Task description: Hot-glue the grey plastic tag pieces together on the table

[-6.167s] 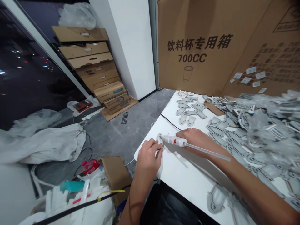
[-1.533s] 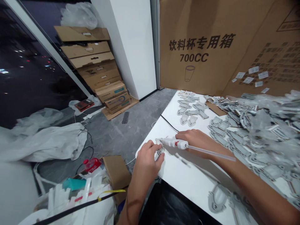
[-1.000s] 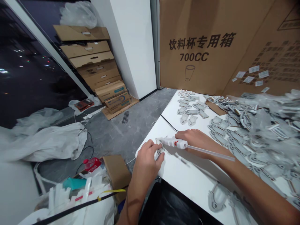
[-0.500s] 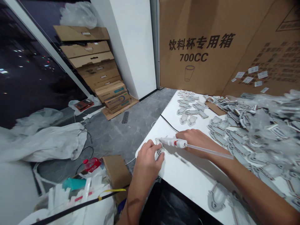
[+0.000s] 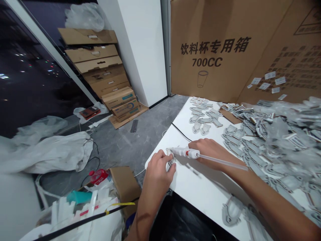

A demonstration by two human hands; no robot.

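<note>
A white hot glue gun (image 5: 183,152) lies level in my right hand (image 5: 207,147), which is closed round its far side, and a clear glue stick (image 5: 223,162) juts from its back end. Its nozzle reaches a small grey-and-white flat piece (image 5: 171,160) at the table's left edge. My left hand (image 5: 159,169) pinches that piece between thumb and fingers, which cover much of it. Two similar grey pieces (image 5: 232,211) in clear plastic lie on the white table (image 5: 200,180) near my right forearm.
Rows of grey pieces (image 5: 233,145) and a heap in plastic bags (image 5: 283,127) cover the table's right side. A large cardboard box (image 5: 210,77) stands behind. A black cable (image 5: 182,133) crosses the far table edge. Below left sits a bin of scraps with a red bottle (image 5: 98,176).
Almost nothing differs. Both hands, the glue gun and the pinched piece hold nearly the same place, with only a very slight shift of the view.
</note>
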